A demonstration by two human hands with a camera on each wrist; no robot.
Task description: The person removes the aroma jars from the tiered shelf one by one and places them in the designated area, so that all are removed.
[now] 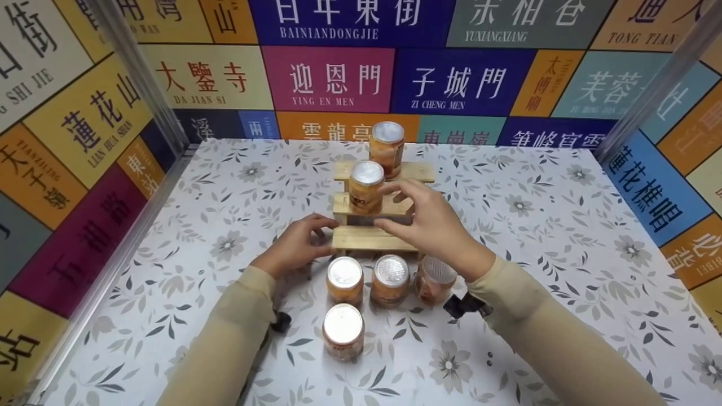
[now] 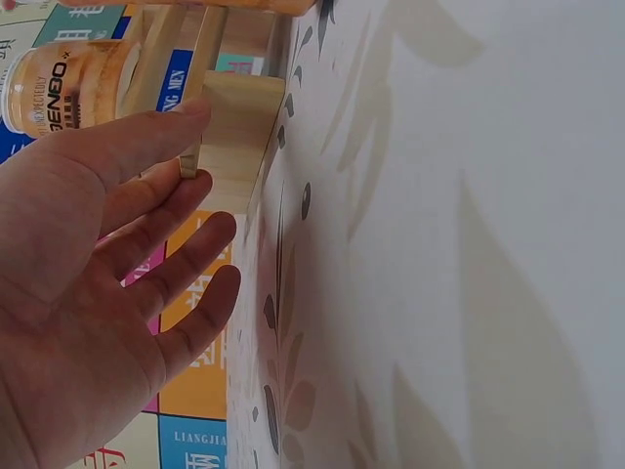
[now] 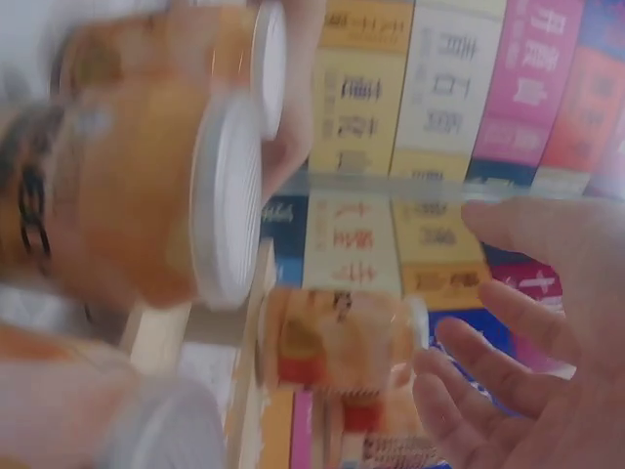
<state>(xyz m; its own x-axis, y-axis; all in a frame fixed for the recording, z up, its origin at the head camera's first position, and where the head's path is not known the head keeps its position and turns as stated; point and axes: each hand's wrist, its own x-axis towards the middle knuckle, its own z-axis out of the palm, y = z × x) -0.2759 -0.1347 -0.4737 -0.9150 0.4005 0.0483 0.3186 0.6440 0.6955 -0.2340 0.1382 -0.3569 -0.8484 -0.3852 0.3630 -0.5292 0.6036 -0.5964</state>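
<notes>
Nearest jar (image 1: 343,330): stands alone before three jars on your table (image 1: 564,237).
Left hand (image 1: 296,243): fingers relaxed, touching the wooden step rack (image 1: 372,239), gripping nothing.
Right hand (image 1: 428,223): fingers loose, empty, beside the middle-step jar (image 1: 366,186).

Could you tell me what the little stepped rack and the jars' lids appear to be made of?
The pale three-step rack looks like unfinished light wood, with faint grain and matte surface. The round silvery lid on each orange jar seems metal or foil, judging by bright glare; uncertain.
</notes>
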